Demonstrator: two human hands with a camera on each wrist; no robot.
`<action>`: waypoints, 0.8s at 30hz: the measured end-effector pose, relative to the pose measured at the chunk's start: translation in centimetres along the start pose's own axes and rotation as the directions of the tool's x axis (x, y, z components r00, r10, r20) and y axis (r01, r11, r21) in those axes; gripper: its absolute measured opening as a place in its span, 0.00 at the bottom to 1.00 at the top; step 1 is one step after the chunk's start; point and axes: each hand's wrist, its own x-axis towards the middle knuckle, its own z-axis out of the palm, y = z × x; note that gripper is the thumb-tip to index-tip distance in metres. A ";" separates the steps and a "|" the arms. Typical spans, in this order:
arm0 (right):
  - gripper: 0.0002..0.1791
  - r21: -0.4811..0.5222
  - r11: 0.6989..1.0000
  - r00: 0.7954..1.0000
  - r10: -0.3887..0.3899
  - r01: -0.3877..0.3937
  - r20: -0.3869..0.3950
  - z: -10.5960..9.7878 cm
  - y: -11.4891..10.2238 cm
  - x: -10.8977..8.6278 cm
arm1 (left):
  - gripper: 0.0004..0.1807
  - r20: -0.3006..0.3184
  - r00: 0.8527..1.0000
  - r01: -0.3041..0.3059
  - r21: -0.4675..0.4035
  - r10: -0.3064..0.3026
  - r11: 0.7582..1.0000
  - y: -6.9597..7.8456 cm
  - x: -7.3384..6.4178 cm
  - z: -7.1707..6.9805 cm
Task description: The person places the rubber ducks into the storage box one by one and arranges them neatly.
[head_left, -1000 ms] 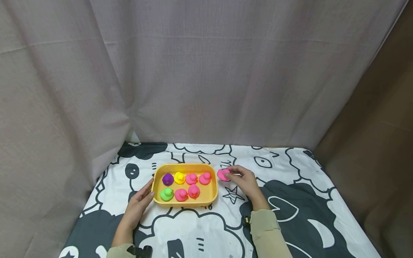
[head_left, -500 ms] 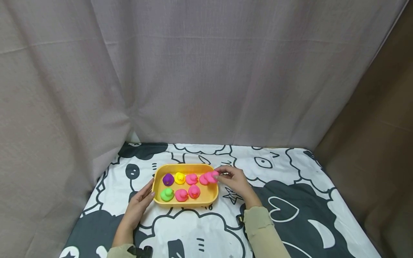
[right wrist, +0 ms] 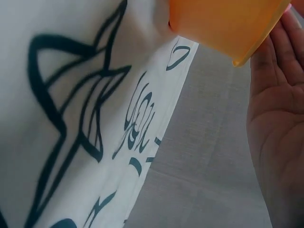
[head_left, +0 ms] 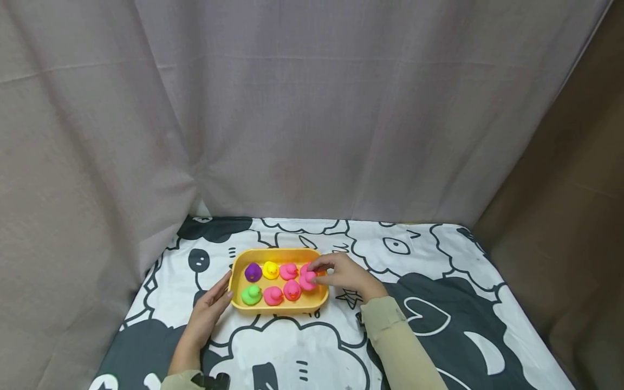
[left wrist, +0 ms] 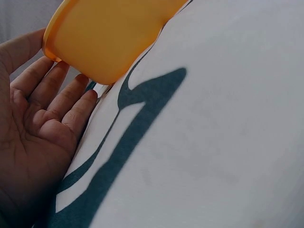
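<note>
A yellow-orange tray (head_left: 279,311) holds small toy ducks: a purple duck (head_left: 253,272), a yellow duck (head_left: 270,270), a green duck (head_left: 251,294) and several pink ones. Over the tray's right end, my right hand (head_left: 348,273) pinches a pink duck (head_left: 307,281) between thumb and fingers. Another pink duck behind it is partly hidden by those fingers. My left hand (head_left: 206,311) touches the tray's left end with fairly straight fingers. In the left wrist view, its fingers (left wrist: 61,78) lie along the tray's outer wall (left wrist: 104,38). The right wrist view barely shows the held duck.
A white cloth (head_left: 302,346) with black cartoon prints covers the table under the tray. Grey curtain (head_left: 312,119) hangs behind and at the left, and a brown one (head_left: 560,227) on the right.
My right hand has carried the pink duck leftward from beside the tray, over its right rim, to the row nearer me. The left hand has stayed at the tray's end.
</note>
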 end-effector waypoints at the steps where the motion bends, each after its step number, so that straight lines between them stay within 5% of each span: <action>1: 0.14 -0.007 1.000 1.000 -0.001 0.001 0.011 0.0 0.0 0.1 | 0.33 0.002 1.000 0.003 0.000 -0.003 1.000 0.0 0.0 0.0; 10: 0.13 -0.083 0.997 0.998 0.004 0.001 0.061 0.0 0.2 0.5 | 0.33 0.009 1.000 -0.004 0.001 0.004 1.000 0.1 -0.1 0.0; 18: 0.12 -0.285 0.956 0.988 0.101 -0.064 0.117 0.4 -0.8 0.6 | 0.33 0.022 1.000 -0.004 0.003 0.004 1.000 0.1 -0.2 -0.1; 24: 0.12 -0.310 0.949 0.990 0.091 -0.052 0.112 0.5 -0.6 0.7 | 0.33 0.021 1.000 -0.001 0.002 0.001 1.000 0.1 -0.2 0.0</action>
